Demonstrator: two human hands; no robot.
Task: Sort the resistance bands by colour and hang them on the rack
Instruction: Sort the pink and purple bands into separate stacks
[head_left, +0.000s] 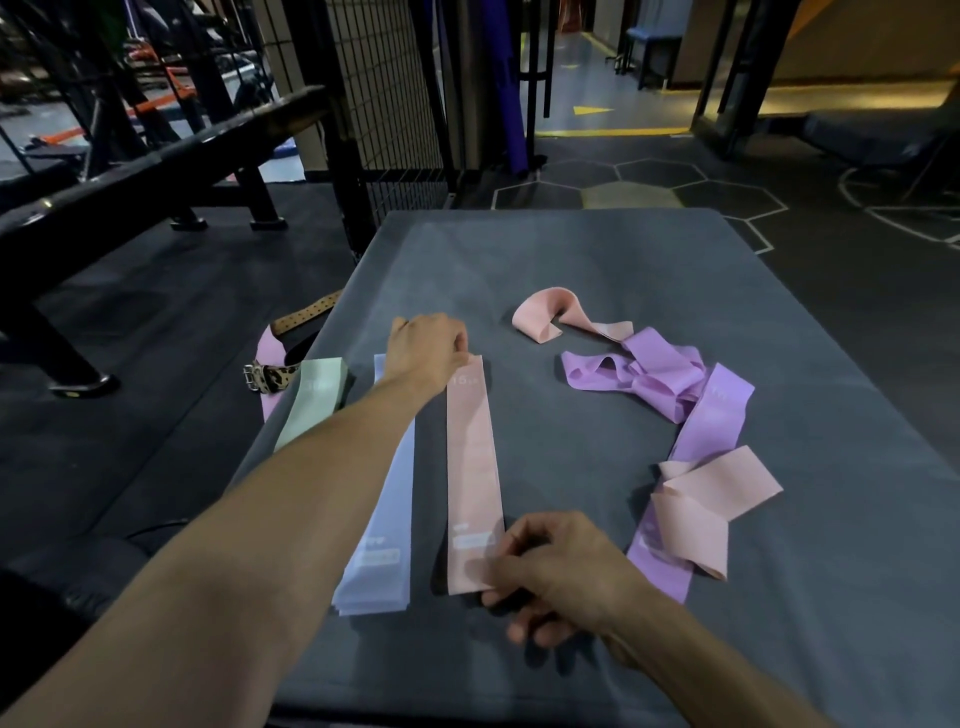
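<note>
A grey table (597, 260) carries the resistance bands. At the centre a flat pink band (474, 467) lies lengthwise, running from 12 o'clock to 6 o'clock, with "15" printed near its far end. The left hand (428, 349) reaches across to that far end, its fingers curled down and pinching the top corner of the pink band. The right hand (558, 571) grips the near end, thumb on top and fingers curled under the band's edge.

Just beside the pink band, at its 9 o'clock, lies a pale blue band (387, 530), partly hidden under the left forearm. Farther toward 9 o'clock, a mint green band (314, 402) sits at the table's left edge.

At 3 o'clock from the pink band, well apart from it, a long purple band (696, 452) lies loosely, with a tangle of purple bands (639, 374) at its far end. A folded pink band (701, 499) rests across the purple band's near half. At 1 o'clock a curled pink band (553, 317) sits with one end touching the purple tangle.

On the floor at 10 o'clock, beside the table's edge, lie a leopard-print belt (272, 375), a tan perforated strap (306, 314) and a pink strip (270, 353). A black wire-grid rack (384, 88) stands beyond the table at 11 o'clock.
</note>
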